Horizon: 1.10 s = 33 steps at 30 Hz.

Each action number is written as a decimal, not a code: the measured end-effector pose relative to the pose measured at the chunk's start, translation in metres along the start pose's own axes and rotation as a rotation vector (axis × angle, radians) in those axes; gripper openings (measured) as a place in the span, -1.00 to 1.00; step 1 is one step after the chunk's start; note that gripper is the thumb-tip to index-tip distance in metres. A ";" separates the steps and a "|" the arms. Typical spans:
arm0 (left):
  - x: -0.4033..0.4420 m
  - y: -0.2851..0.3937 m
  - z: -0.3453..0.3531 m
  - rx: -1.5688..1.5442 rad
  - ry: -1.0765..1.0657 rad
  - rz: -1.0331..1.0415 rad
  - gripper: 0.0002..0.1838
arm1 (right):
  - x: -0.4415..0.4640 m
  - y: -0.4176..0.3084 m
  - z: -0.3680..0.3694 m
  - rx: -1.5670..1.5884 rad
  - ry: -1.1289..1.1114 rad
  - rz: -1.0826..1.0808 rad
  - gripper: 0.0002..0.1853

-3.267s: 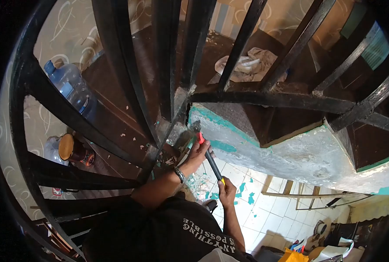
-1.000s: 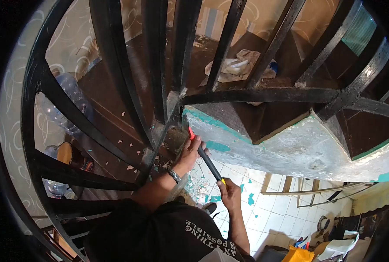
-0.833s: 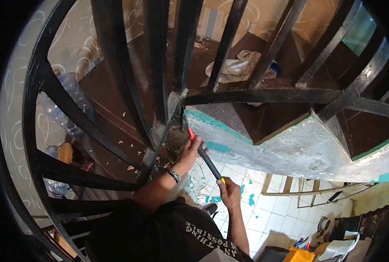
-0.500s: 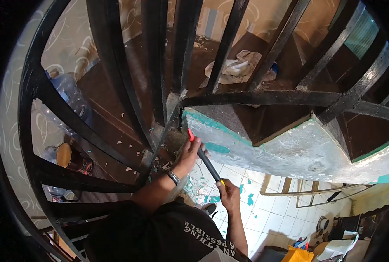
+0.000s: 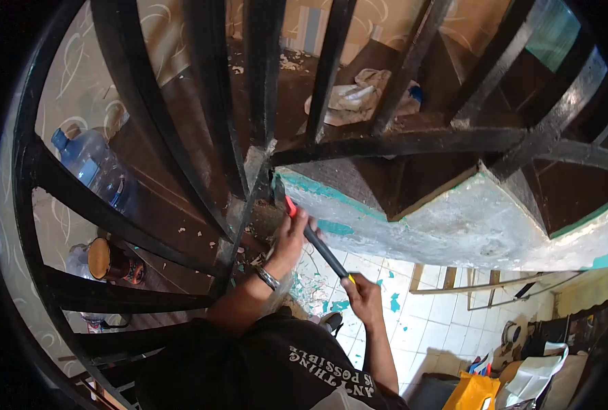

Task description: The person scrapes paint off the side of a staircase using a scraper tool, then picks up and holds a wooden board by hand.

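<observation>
A long-handled scraper [image 5: 326,254] with a black shaft, red neck and yellow end slants across the middle of the view. My left hand [image 5: 292,236], with a bracelet at the wrist, is closed round it just below the red part. Around the yellow end my right hand [image 5: 365,297] is wrapped. The scraper's head is at the left end of the grey stair side [image 5: 447,225], by the foot of the black railing; its blade is hard to make out. Turquoise paint remains along the upper edge of that side and in a patch near my left hand.
Black railing bars [image 5: 259,75] cross the upper and left view. Behind them are a large plastic bottle [image 5: 95,167], a drum-like object [image 5: 109,261] and a crumpled cloth [image 5: 355,99]. Paint flakes lie on the tiled floor [image 5: 420,328]. A yellow bag [image 5: 471,393] is at lower right.
The camera view has shifted, so the railing and stair side appear farther left. Compared with the earliest frame, the scraper's head has gone from plainly visible to partly hidden. Both hands keep their hold.
</observation>
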State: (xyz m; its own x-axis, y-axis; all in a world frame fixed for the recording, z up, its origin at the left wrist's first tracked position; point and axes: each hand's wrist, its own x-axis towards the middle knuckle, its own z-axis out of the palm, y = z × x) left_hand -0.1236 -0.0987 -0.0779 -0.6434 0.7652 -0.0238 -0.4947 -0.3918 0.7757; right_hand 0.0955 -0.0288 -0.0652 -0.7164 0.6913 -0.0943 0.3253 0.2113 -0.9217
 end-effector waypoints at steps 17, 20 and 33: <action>-0.015 -0.011 0.005 0.024 0.049 -0.071 -0.72 | -0.016 0.003 -0.008 0.008 -0.004 0.060 -0.72; -0.010 -0.007 -0.026 0.306 -0.107 -0.065 -0.75 | -0.022 0.040 -0.020 0.005 0.025 0.008 -0.74; 0.017 0.018 -0.081 1.710 0.385 0.315 -0.76 | -0.054 0.071 -0.030 0.045 0.057 0.059 -0.68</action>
State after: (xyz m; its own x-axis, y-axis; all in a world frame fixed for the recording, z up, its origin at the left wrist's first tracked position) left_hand -0.1909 -0.1343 -0.1151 -0.7963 0.5236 0.3031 0.6004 0.6226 0.5019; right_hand 0.1762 -0.0306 -0.1140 -0.6601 0.7400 -0.1290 0.3368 0.1381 -0.9314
